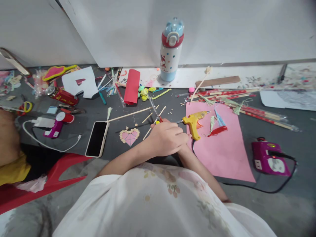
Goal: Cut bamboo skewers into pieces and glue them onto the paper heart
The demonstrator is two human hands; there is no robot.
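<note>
At frame centre: our left hand [166,138], folded over our right hand [183,145]; finger grip hidden, we cannot tell. Touching them, pointing to upper left: one slender, red-and-yellow-handled metal tool [154,109]. Step, we judge: two-handed tool work; next move calls for steadiness.

Craft workspace, seemingly shared. Grey table [269,135] strewn with hot glue gun [194,123], pink paper [222,151], tassels [219,118]; colour-flecked white ledge [291,77] behind; another person's arm [10,138] at left.

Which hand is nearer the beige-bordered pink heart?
Left. The left hand is to the right of the pink heart; the right hand is farther right, partly hidden by the left.
</note>
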